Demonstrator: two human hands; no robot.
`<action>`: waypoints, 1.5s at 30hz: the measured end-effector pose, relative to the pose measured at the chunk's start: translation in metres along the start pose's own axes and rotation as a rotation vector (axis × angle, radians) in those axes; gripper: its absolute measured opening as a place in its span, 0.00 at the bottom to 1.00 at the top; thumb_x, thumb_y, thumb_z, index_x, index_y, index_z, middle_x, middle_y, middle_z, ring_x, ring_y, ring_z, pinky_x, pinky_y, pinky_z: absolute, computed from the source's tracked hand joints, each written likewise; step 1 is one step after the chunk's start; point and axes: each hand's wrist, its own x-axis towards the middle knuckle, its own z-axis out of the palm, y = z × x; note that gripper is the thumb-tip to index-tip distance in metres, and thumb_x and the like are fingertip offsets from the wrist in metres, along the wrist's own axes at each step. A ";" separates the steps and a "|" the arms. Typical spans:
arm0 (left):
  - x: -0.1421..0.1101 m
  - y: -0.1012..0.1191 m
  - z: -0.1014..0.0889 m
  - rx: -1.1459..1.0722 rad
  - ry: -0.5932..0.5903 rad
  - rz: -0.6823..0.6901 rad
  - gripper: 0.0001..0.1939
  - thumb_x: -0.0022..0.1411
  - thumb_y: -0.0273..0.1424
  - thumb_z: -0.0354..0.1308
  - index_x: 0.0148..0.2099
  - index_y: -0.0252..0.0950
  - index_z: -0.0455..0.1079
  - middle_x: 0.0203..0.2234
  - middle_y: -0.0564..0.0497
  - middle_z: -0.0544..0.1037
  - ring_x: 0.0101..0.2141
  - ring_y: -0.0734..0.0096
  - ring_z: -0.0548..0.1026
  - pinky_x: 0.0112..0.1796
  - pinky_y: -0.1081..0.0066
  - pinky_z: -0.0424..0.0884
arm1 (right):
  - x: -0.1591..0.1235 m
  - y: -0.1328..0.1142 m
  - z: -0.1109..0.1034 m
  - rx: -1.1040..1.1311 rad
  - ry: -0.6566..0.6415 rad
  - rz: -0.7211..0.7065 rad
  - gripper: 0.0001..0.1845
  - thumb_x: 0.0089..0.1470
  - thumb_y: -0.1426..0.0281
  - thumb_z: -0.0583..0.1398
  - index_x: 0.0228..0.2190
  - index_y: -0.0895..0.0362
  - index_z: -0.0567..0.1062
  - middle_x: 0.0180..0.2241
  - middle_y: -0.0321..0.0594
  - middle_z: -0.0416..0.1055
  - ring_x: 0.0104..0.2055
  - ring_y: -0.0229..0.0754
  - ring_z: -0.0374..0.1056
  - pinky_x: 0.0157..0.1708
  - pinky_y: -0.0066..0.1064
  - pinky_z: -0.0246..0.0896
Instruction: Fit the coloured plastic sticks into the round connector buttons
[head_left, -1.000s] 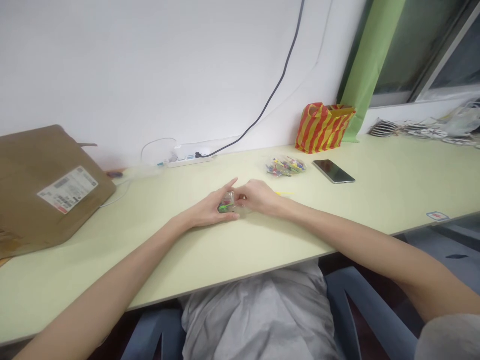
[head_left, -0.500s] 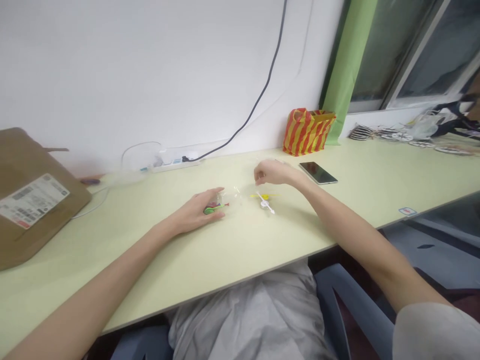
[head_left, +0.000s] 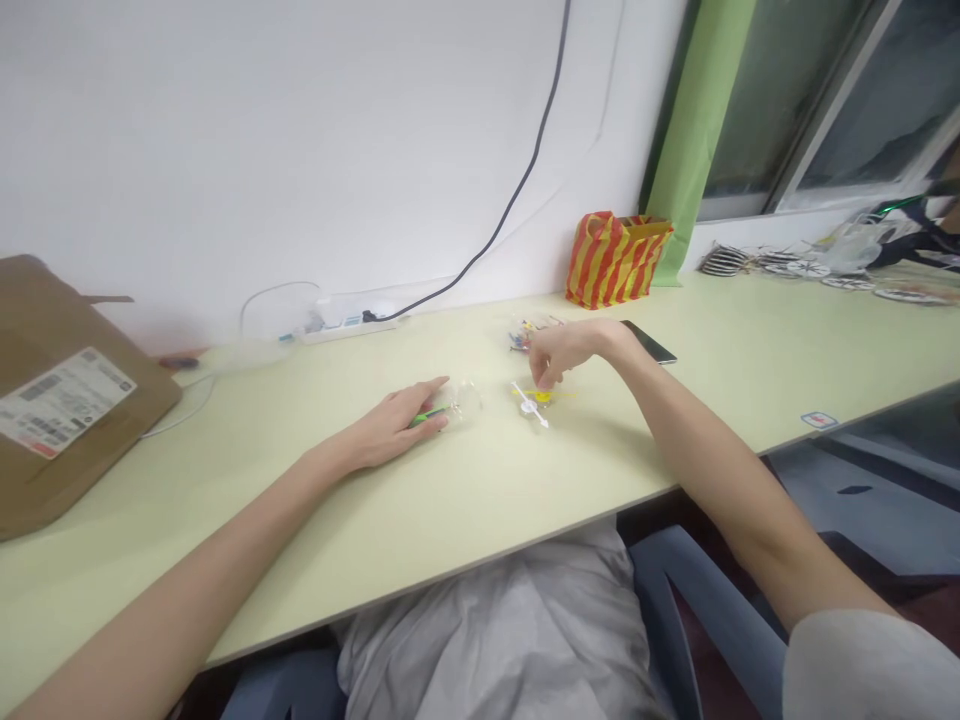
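My left hand (head_left: 397, 424) lies on the table with its fingers stretched out around the near end of a clear plastic bag (head_left: 469, 398). Green clock-hand-like pieces (head_left: 427, 415) show between its thumb and fingers. With fingertips pinched together, my right hand (head_left: 559, 352) reaches down onto a yellow clock hand (head_left: 543, 397). Just left of that, a white clock hand (head_left: 529, 407) with an arrow tip lies slantwise, close against the yellow one. Behind my right hand is a small heap of coloured pieces (head_left: 519, 335), partly covered by it.
A dark phone (head_left: 651, 343) lies beyond my right wrist, partly hidden. At the back stand a red and yellow striped bag (head_left: 616, 262) and a power strip (head_left: 349, 328). To the left is a cardboard box (head_left: 71, 410). Striped discs (head_left: 795, 265) lie far right.
My right hand has moved toward me and slightly right, from the heap at the back down to the yellow clock hand, which has shifted a little right. My left hand has hardly moved.
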 end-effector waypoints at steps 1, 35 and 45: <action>0.000 0.001 0.000 0.003 0.002 -0.004 0.41 0.71 0.56 0.45 0.76 0.41 0.45 0.69 0.41 0.62 0.62 0.48 0.68 0.62 0.53 0.62 | -0.001 0.000 0.000 0.018 -0.040 0.007 0.12 0.48 0.63 0.70 0.35 0.55 0.85 0.36 0.40 0.81 0.39 0.43 0.75 0.35 0.29 0.63; 0.002 -0.004 0.011 -0.277 0.127 0.187 0.58 0.64 0.42 0.64 0.76 0.54 0.21 0.59 0.44 0.64 0.55 0.61 0.72 0.59 0.54 0.69 | 0.042 -0.079 0.064 -0.189 0.669 -0.449 0.06 0.58 0.78 0.62 0.34 0.59 0.80 0.37 0.44 0.78 0.39 0.42 0.70 0.32 0.30 0.46; 0.002 0.005 0.015 -0.400 0.138 0.227 0.57 0.64 0.39 0.65 0.76 0.56 0.23 0.62 0.43 0.63 0.55 0.61 0.72 0.56 0.54 0.72 | 0.058 -0.085 0.079 0.019 0.817 -0.451 0.05 0.59 0.78 0.62 0.33 0.60 0.78 0.32 0.40 0.77 0.32 0.37 0.65 0.33 0.27 0.47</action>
